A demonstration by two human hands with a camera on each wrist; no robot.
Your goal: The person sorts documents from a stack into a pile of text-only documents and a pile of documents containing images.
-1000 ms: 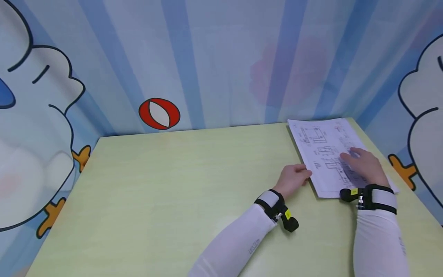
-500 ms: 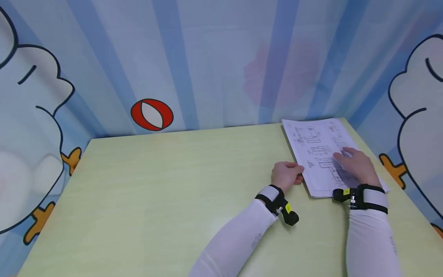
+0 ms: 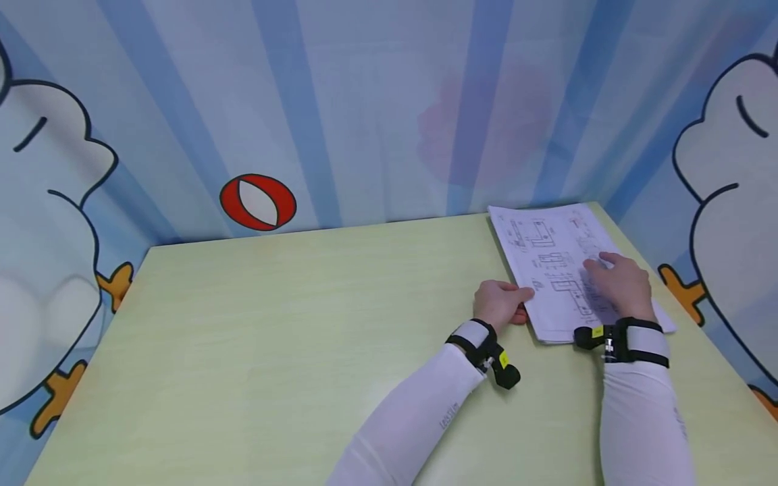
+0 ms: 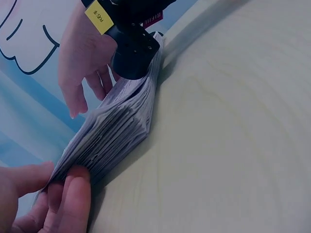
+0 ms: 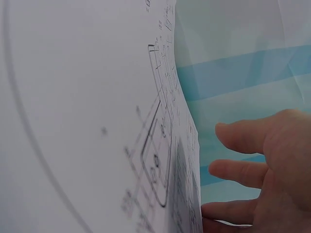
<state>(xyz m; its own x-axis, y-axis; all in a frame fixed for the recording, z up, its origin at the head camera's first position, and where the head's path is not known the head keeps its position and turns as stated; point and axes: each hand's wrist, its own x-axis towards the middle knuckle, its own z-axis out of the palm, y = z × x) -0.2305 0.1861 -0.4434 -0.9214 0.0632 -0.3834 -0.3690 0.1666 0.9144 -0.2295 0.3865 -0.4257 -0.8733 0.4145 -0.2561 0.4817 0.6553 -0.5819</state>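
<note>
A thick stack of paper [image 3: 529,260], its top sheet printed with technical line drawings, lies at the table's far right corner. My left hand [image 3: 497,302] grips the stack's left edge: the thumb lies on the top sheet, and in the left wrist view the curled fingers [image 4: 73,199] press against the layered side. Over the right half of the stack is my right hand [image 3: 623,283], its fingers loosely spread and holding nothing. In the right wrist view, its thumb and index finger stand off the page, while the lower fingertips seem to meet the sheet's edge.
The pale yellow-green table [image 3: 273,351] stretches left of the stack. Blue striped fabric [image 3: 365,121] with printed cartoon figures and a red and white ball [image 3: 258,202] closes off the back and both sides. Each wrist carries a strapped camera [image 3: 504,371].
My left thumb has come over the stack's left edge onto the top sheet, with the fingers lower at the side. The right hand stays over the pages. The head view has swung slightly right.
</note>
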